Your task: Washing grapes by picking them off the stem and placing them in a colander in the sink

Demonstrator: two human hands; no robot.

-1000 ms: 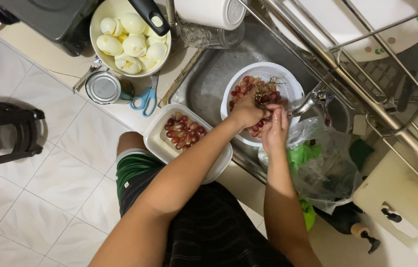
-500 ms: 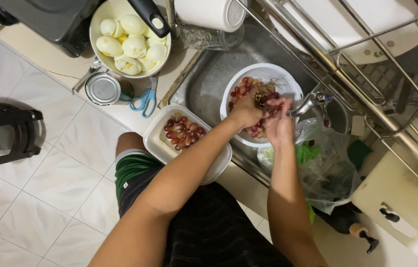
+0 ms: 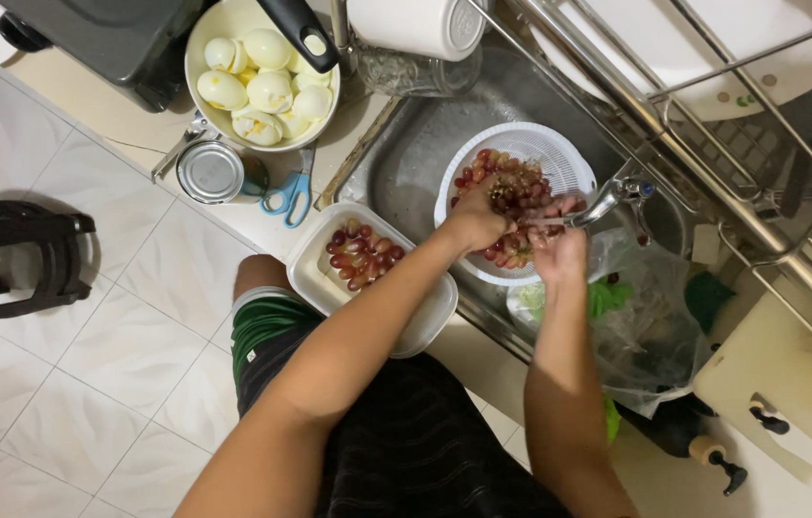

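A white colander [image 3: 560,158] full of red grapes [image 3: 512,187] sits in the steel sink [image 3: 416,144]. My left hand [image 3: 476,223] is curled on the grape bunch at the colander's near left side. Just below the faucet spout [image 3: 608,200], my right hand [image 3: 560,245] pinches grapes with its fingertips, close beside the left hand. A white rectangular container [image 3: 425,321] holding picked red grapes [image 3: 363,257] rests on the counter edge to the left of my left forearm.
A pan of peeled boiled eggs [image 3: 262,77], a tin can [image 3: 212,171] and blue scissors [image 3: 291,194] lie on the counter at the left. A plastic bag with greens [image 3: 646,317] sits right of the sink, under a dish rack [image 3: 713,144]. A black stool [image 3: 3,259] stands on the tiled floor.
My right hand has moved up from the colander's near rim to just under the faucet spout. My left hand has stayed on the grapes.
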